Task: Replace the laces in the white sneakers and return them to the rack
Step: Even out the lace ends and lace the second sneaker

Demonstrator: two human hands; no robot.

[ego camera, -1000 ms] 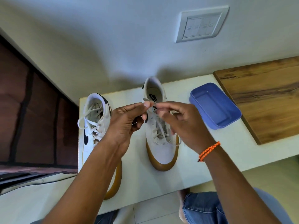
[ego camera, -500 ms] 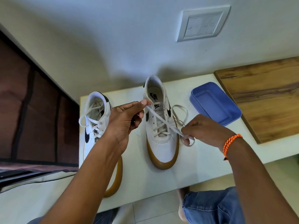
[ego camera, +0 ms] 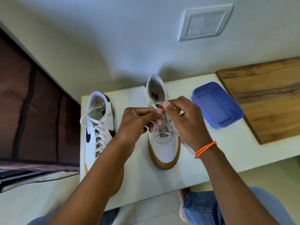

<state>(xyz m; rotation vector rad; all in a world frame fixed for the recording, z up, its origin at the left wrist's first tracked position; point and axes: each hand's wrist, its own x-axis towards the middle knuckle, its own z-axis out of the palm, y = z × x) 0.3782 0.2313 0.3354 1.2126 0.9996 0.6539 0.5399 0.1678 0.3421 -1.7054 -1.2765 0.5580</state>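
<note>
Step in hand, by judgement: tying off white flat lace on white leather sneaker with gum-brown sole, mid white tabletop. Left hand and right hand meet above tongue, fingertips pinching lace ends; exact grip partly hidden. Second white sneaker with black swoosh just left, already laced. Blue plastic tray right, wooden board beyond. Next calls for: forming bow, pulling snug, then carrying pair to rack, which isn't in view.

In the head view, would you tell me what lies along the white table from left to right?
Laced sneaker → left hand → sneaker being laced → right hand → blue container → wooden board.
</note>
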